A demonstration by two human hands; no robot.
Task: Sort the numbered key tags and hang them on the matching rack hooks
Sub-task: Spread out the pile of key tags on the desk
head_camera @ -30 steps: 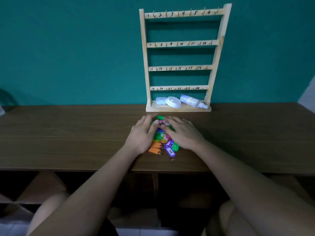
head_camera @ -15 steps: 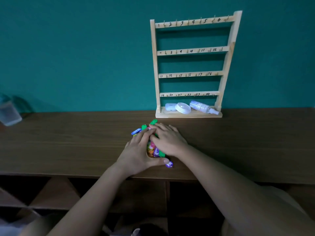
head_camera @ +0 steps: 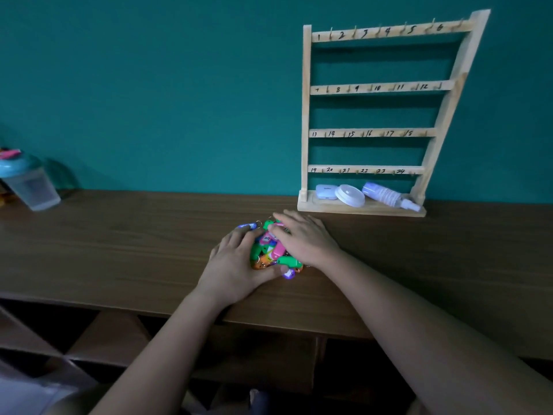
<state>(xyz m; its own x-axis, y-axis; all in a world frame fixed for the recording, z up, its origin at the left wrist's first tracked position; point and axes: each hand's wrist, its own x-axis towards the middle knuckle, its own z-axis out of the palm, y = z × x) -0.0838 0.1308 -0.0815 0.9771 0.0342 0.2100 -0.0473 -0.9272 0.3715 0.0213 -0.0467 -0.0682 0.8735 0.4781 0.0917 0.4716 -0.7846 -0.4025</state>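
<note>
From the head camera, a heap of coloured key tags (head_camera: 270, 253) (green, pink, orange, purple and blue) lies on the brown bench (head_camera: 119, 244), near its front edge and gathered between the two hands. The left hand (head_camera: 235, 263) cups the heap from the left: its fingers (head_camera: 239, 236) curve against the side of the pile and its thumb hooks along the near edge, so it has hold of the tags. The right hand (head_camera: 305, 241) lies palm down over the right side and top of the heap, its fingers (head_camera: 288, 217) fairly straight and pressing on the tags rather than curling round any one. A blue tag (head_camera: 247, 226) sticks out past the left fingertips. The wooden rack (head_camera: 304, 115) stands at the back of the bench against the teal wall (head_camera: 149, 85), to the right of the hands. Its four rails bear handwritten numbers from 1 to 24, and no tag hangs on the small hooks (head_camera: 355, 31). On the rack's base lie a white case (head_camera: 325, 192), a round lid (head_camera: 349, 195) and a spray bottle (head_camera: 386, 195) on its side. A clear plastic container (head_camera: 31, 187) stands at the far left.
</note>
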